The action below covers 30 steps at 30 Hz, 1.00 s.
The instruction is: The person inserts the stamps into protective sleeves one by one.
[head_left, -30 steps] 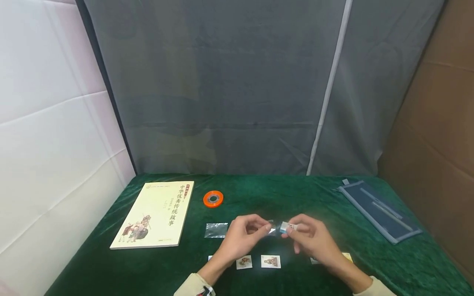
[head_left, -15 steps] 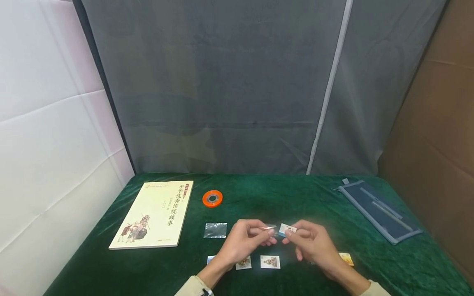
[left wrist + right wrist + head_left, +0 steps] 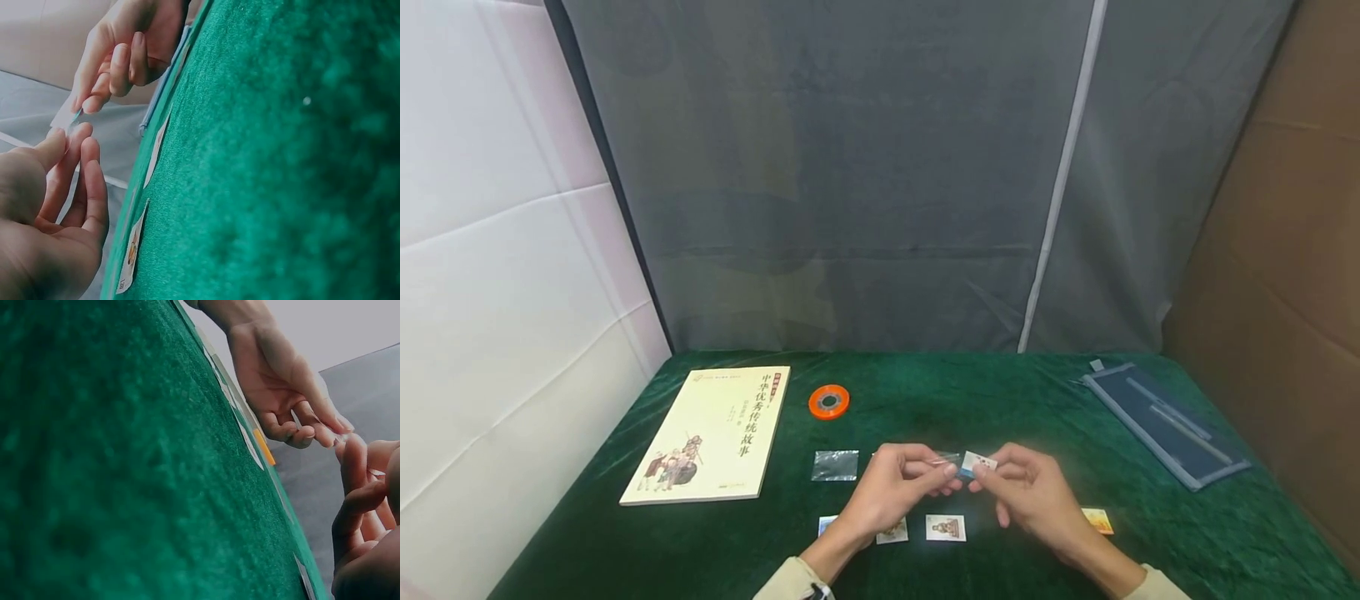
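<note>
In left fingers [image 3: 917, 452], clear sleeve [image 3: 949, 458]; right fingers [image 3: 1019, 456], small card [image 3: 978, 462].

"What's near the book [image 3: 703, 425], to its right?"
"An orange ring [image 3: 817, 403], flat on the green counter [image 3: 1000, 392]."
"And well right of the book?"
"A blue pouch [image 3: 1148, 427], with something slim [image 3: 1187, 432], maybe inside. Grey cloth [image 3: 850, 208] hangs behind the book."

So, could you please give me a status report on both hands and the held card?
Left hand pinches clear plastic. Right hand pinches small printed card. Card right by plastic; can't tell if inserted. Nothing visible in the way.
</note>
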Each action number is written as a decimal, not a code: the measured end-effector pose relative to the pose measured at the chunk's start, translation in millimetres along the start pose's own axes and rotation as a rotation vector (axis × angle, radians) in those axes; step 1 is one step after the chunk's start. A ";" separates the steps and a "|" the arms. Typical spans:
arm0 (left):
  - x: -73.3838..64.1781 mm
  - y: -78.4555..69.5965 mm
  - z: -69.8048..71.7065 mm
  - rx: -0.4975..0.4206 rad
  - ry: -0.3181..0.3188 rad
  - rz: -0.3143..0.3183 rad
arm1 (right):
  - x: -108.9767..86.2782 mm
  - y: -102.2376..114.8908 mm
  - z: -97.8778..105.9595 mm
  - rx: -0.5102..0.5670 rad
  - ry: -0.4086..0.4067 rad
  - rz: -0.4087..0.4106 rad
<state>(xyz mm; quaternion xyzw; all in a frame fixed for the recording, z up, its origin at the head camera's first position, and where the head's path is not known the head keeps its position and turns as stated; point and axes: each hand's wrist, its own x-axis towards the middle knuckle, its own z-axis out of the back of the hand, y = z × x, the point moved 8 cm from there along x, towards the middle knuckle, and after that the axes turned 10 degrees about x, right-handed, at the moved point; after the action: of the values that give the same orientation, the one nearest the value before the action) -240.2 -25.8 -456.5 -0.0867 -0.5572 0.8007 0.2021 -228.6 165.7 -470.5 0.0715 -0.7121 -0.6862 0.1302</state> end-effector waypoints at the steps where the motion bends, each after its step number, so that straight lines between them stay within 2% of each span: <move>1: -0.1 0.5 0.5 0.000 -0.004 0.001 | 0.2 0.2 1.1 -0.008 -0.019 0.001; 4: -0.2 1.6 1.6 -0.003 -0.012 0.005 | 0.6 0.0 4.1 -0.025 -0.067 -0.008; 7: 0.2 2.4 2.1 -0.006 -0.015 0.010 | 0.7 -1.2 5.1 -0.025 -0.081 -0.022; 23: 0.6 4.1 1.1 -0.016 -0.007 0.013 | 0.7 -6.1 3.5 -0.019 -0.033 -0.070; 30: 0.0 7.1 1.1 -0.014 -0.021 0.024 | 0.6 -6.5 1.0 -0.001 0.006 -0.051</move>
<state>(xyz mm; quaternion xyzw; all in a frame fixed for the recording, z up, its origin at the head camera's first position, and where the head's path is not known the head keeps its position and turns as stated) -242.2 -28.9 -462.7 -0.0864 -0.5638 0.8000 0.1863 -230.0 166.1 -476.9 0.0916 -0.7093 -0.6894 0.1151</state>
